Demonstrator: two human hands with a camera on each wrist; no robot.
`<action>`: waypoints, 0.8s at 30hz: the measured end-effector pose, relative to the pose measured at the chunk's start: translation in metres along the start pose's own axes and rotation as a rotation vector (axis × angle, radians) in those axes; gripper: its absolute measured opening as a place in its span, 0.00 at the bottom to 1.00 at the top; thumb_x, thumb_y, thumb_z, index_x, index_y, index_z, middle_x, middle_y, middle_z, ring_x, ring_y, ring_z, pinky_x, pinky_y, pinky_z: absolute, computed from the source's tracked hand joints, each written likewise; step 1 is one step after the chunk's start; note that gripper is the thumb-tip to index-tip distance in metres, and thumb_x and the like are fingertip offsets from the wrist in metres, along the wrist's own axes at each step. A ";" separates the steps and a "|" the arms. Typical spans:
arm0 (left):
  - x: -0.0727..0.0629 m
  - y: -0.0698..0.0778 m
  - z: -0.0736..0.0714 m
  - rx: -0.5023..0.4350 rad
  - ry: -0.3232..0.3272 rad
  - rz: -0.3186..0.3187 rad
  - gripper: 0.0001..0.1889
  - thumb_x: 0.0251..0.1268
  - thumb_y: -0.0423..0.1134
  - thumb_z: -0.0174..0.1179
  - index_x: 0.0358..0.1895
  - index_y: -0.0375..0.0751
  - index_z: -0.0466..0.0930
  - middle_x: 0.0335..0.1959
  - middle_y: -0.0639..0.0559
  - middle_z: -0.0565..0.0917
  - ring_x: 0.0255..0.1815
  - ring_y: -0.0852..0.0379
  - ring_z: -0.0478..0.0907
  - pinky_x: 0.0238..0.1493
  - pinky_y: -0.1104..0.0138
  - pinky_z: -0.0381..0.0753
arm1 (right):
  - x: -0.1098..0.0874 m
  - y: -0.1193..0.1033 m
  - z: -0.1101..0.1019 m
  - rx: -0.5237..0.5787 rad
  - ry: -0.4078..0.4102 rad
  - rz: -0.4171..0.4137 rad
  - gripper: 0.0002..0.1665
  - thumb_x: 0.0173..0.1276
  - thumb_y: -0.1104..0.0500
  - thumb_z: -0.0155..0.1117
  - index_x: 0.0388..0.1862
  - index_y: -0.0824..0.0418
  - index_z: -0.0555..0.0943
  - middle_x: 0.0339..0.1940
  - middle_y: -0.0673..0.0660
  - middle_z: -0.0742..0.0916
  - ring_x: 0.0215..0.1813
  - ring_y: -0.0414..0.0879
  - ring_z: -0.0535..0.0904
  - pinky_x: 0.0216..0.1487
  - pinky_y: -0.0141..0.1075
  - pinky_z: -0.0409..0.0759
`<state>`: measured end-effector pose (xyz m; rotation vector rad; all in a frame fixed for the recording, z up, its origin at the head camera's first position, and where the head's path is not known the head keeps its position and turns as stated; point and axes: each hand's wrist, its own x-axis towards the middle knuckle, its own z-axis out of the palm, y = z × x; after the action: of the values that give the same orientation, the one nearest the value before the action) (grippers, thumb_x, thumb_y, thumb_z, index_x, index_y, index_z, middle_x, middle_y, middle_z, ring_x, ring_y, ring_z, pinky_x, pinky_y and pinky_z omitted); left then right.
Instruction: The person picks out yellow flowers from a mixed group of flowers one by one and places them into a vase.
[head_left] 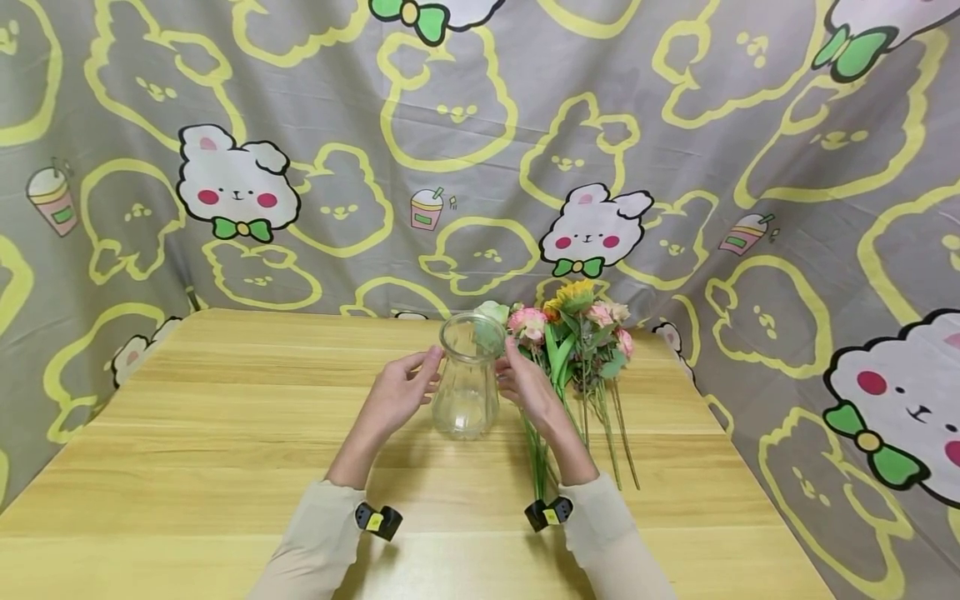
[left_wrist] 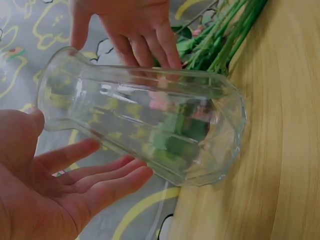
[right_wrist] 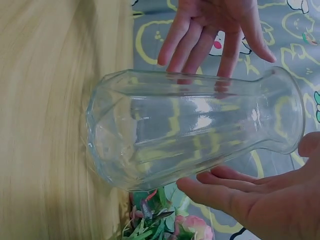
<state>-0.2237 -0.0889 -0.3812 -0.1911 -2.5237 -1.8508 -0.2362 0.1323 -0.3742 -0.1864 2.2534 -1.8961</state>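
Note:
A clear glass vase (head_left: 465,404) with a flared rim and faceted base stands upright on the wooden table (head_left: 247,467). On its left side is my left hand (head_left: 397,392), fingers extended and thumb by the rim. My right hand (head_left: 531,387) mirrors it on the right, with the thumb near the rim as well. Both wrist views show the fingers straight, spread along the glass rather than wrapped round it. Whether every fingertip touches the vase (left_wrist: 150,125) I cannot tell.
Right of the vase lie long-stemmed flowers: a sunflower (head_left: 573,296), pink blooms (head_left: 528,323) and green stems (head_left: 536,458). A pale bloom (head_left: 491,312) shows behind the rim. Patterned grey cloth (head_left: 330,108) hangs behind and beside the table.

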 end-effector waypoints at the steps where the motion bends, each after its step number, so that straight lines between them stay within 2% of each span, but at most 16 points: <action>1: 0.000 0.001 0.000 0.002 0.004 -0.005 0.37 0.76 0.67 0.46 0.69 0.41 0.75 0.53 0.34 0.86 0.51 0.42 0.87 0.52 0.53 0.90 | 0.000 0.000 0.000 0.008 0.000 0.000 0.53 0.78 0.26 0.35 0.70 0.74 0.68 0.71 0.74 0.73 0.73 0.68 0.69 0.78 0.58 0.66; 4: 0.000 0.001 0.001 0.009 0.015 -0.009 0.36 0.76 0.67 0.45 0.68 0.40 0.76 0.52 0.35 0.86 0.52 0.43 0.86 0.53 0.53 0.89 | 0.000 0.000 0.000 0.022 0.003 0.004 0.52 0.78 0.27 0.36 0.70 0.74 0.68 0.69 0.74 0.74 0.72 0.68 0.71 0.77 0.57 0.68; 10: -0.001 0.003 0.002 0.042 0.019 -0.005 0.39 0.74 0.71 0.41 0.68 0.42 0.75 0.65 0.39 0.80 0.56 0.39 0.84 0.61 0.49 0.85 | -0.001 -0.002 0.001 -0.011 -0.003 -0.002 0.53 0.79 0.28 0.35 0.75 0.74 0.63 0.71 0.75 0.73 0.71 0.69 0.71 0.75 0.58 0.70; 13: -0.002 0.004 0.003 0.001 0.013 -0.009 0.40 0.73 0.73 0.41 0.66 0.41 0.76 0.68 0.40 0.77 0.59 0.38 0.82 0.63 0.50 0.84 | -0.001 -0.004 0.001 -0.026 -0.001 0.000 0.53 0.79 0.28 0.35 0.74 0.74 0.65 0.71 0.74 0.74 0.70 0.69 0.73 0.75 0.58 0.71; 17: -0.002 0.005 0.004 -0.060 0.005 0.003 0.40 0.74 0.71 0.43 0.69 0.40 0.73 0.72 0.40 0.73 0.64 0.37 0.79 0.63 0.52 0.84 | -0.002 -0.004 0.001 -0.033 0.012 -0.006 0.53 0.79 0.28 0.36 0.73 0.75 0.67 0.69 0.75 0.75 0.68 0.68 0.76 0.73 0.57 0.74; 20: -0.002 0.005 0.005 -0.070 -0.001 0.011 0.40 0.74 0.70 0.43 0.73 0.42 0.70 0.74 0.41 0.71 0.67 0.38 0.76 0.63 0.52 0.84 | -0.003 -0.005 0.001 -0.026 0.020 -0.007 0.52 0.79 0.28 0.37 0.72 0.74 0.68 0.68 0.75 0.76 0.67 0.67 0.77 0.71 0.56 0.76; 24: -0.002 0.007 0.006 -0.076 -0.009 0.010 0.39 0.75 0.70 0.43 0.73 0.44 0.71 0.74 0.43 0.72 0.71 0.42 0.73 0.64 0.52 0.83 | -0.003 -0.006 0.000 -0.008 0.015 -0.009 0.51 0.79 0.29 0.39 0.72 0.74 0.69 0.68 0.75 0.76 0.66 0.67 0.77 0.70 0.55 0.78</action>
<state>-0.2205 -0.0812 -0.3768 -0.2127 -2.4553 -1.9479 -0.2330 0.1320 -0.3681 -0.1843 2.2738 -1.9000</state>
